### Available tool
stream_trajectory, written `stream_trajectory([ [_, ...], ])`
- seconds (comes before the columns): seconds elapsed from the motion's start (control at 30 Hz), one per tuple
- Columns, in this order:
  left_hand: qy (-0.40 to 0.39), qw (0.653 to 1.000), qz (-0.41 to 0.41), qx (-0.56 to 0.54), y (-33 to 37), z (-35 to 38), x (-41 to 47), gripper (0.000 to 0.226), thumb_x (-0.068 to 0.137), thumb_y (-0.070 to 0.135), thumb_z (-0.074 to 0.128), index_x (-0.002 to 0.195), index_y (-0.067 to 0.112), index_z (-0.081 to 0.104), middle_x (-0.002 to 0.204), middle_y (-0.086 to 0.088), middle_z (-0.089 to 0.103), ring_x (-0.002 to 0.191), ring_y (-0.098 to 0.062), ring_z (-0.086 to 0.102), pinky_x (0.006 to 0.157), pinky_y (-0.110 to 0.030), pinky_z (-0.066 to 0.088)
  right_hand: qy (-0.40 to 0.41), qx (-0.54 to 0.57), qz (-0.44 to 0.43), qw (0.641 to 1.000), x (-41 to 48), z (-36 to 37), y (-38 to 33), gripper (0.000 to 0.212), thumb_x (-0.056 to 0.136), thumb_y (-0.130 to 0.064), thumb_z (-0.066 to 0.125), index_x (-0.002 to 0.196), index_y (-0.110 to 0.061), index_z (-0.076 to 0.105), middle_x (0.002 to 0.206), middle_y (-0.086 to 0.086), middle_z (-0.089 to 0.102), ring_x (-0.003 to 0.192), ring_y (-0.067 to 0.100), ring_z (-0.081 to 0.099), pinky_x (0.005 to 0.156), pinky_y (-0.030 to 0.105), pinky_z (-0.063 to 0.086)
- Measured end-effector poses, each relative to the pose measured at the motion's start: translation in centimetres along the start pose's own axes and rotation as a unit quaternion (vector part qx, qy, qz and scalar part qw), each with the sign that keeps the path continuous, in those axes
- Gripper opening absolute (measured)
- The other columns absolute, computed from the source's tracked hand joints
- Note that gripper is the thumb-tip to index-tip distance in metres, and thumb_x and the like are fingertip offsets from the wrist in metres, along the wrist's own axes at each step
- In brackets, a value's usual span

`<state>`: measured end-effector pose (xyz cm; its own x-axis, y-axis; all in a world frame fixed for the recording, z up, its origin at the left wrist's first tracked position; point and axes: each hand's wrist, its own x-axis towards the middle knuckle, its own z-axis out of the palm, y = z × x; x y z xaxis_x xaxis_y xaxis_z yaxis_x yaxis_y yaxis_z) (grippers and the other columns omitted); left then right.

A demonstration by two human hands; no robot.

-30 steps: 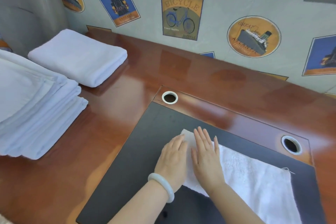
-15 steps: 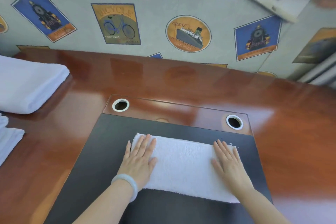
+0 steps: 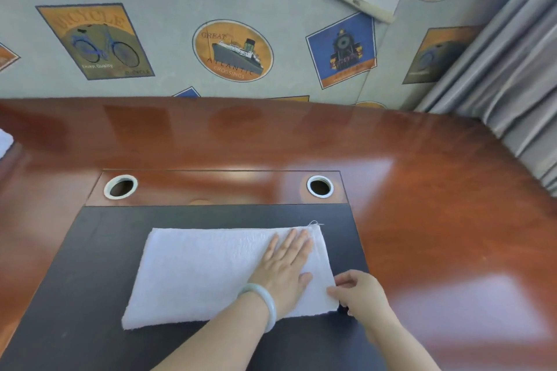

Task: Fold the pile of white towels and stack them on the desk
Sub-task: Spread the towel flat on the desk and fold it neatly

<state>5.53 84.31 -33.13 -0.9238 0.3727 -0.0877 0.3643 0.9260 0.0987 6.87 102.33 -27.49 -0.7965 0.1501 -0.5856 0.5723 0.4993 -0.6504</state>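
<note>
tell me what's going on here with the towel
A person is folding a white towel that lies spread on the dark mat of the desk. The left hand, with a bracelet on its wrist, presses flat on the towel's right part. The right hand pinches the towel's right edge near the front corner. A second towel just shows at the left edge.

The left hand [image 3: 286, 268] lies flat, fingers straight, pointing to 1 o'clock. At its 4 o'clock, the right hand [image 3: 360, 294] pinches the towel [image 3: 196, 274] edge with curled fingers.
</note>
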Motion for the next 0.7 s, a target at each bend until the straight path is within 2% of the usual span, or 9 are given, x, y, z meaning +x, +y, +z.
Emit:
stream_trajectory([
  [0.07,0.003,1.000,0.000,-0.003,-0.1,0.7,-0.3,0.061,0.094,0.042,0.035,0.148,0.016,0.043,0.158,0.000,0.036,0.147,-0.019,0.025,0.113,-0.044,0.018,0.007,0.005,0.001,1.000,-0.1,-0.1,-0.1,0.012,0.077,-0.007,0.071,0.087,-0.012,0.065,0.070,0.002,0.065,0.057,0.015,0.055,0.049,0.023,0.039],
  [0.23,0.030,0.999,0.000,0.011,0.4,0.6,-0.3,0.059,0.093,0.044,0.035,0.150,0.029,0.038,0.159,-0.001,0.032,0.147,-0.024,0.028,0.111,-0.053,0.019,-0.039,-0.033,0.008,0.999,-0.3,-0.1,0.5,0.012,0.082,-0.010,0.068,0.091,-0.007,0.061,0.061,0.005,0.058,0.034,0.009,0.042,0.038,0.021,0.032],
  [0.3,0.023,1.000,0.007,0.011,0.3,0.7,-0.4,0.059,0.094,0.047,0.035,0.151,0.032,0.033,0.161,-0.002,0.028,0.149,-0.026,0.025,0.111,-0.055,0.017,-0.048,-0.068,0.000,0.997,-0.2,-0.3,0.9,0.012,0.079,-0.010,0.069,0.087,-0.010,0.060,0.069,0.003,0.059,0.044,0.011,0.047,0.041,0.022,0.035],
  [0.43,0.038,0.999,0.002,0.004,0.2,0.9,-0.4,0.061,0.094,0.049,0.038,0.152,0.034,0.030,0.161,-0.001,0.027,0.149,-0.025,0.023,0.112,-0.055,0.016,-0.059,-0.156,-0.028,0.986,0.0,-0.4,0.8,0.014,0.082,-0.015,0.066,0.086,-0.016,0.052,0.083,-0.002,0.058,0.068,0.015,0.053,0.061,0.025,0.042],
  [0.5,0.032,0.999,0.011,0.002,0.0,0.6,-0.3,0.061,0.094,0.048,0.039,0.152,0.032,0.031,0.161,0.000,0.028,0.149,-0.023,0.024,0.111,-0.053,0.016,-0.005,-0.243,-0.089,0.966,-0.1,0.1,-0.1,0.012,0.088,-0.015,0.059,0.091,-0.018,0.048,0.093,-0.003,0.055,0.082,0.016,0.052,0.067,0.026,0.042],
  [0.53,0.035,0.999,0.016,-0.001,-0.2,0.4,-0.3,0.060,0.095,0.045,0.038,0.152,0.029,0.032,0.160,0.000,0.029,0.149,-0.021,0.024,0.111,-0.051,0.017,0.067,-0.287,-0.150,0.944,0.0,0.8,-0.4,0.013,0.087,-0.011,0.058,0.093,-0.018,0.048,0.097,-0.003,0.054,0.087,0.017,0.052,0.071,0.027,0.042],
  [0.6,0.050,0.999,0.015,-0.015,-0.8,0.0,-0.8,0.056,0.100,0.037,0.033,0.154,0.022,0.030,0.161,0.001,0.027,0.149,-0.019,0.022,0.112,-0.045,0.017,0.209,-0.295,-0.304,0.881,0.2,3.1,-1.3,0.029,0.075,0.000,0.068,0.098,-0.015,0.059,0.101,0.002,0.062,0.092,0.023,0.057,0.077,0.032,0.050],
  [0.63,0.062,0.998,-0.003,-0.030,-1.3,-0.1,-1.3,0.054,0.102,0.034,0.031,0.154,0.018,0.030,0.162,0.001,0.025,0.150,-0.018,0.021,0.113,-0.044,0.016,0.232,-0.287,-0.356,0.859,0.4,4.6,-1.9,0.036,0.071,0.000,0.069,0.104,-0.012,0.064,0.107,0.006,0.067,0.099,0.025,0.059,0.082,0.033,0.052],
  [0.7,0.084,0.993,-0.064,-0.045,-3.0,-0.2,-2.8,0.053,0.102,0.033,0.029,0.152,0.016,0.034,0.161,0.000,0.027,0.149,-0.018,0.023,0.114,-0.044,0.016,0.175,-0.322,-0.410,0.835,1.2,7.4,-2.6,0.046,0.080,-0.012,0.054,0.124,-0.009,0.064,0.130,0.010,0.063,0.126,0.022,0.046,0.104,0.034,0.039],
])
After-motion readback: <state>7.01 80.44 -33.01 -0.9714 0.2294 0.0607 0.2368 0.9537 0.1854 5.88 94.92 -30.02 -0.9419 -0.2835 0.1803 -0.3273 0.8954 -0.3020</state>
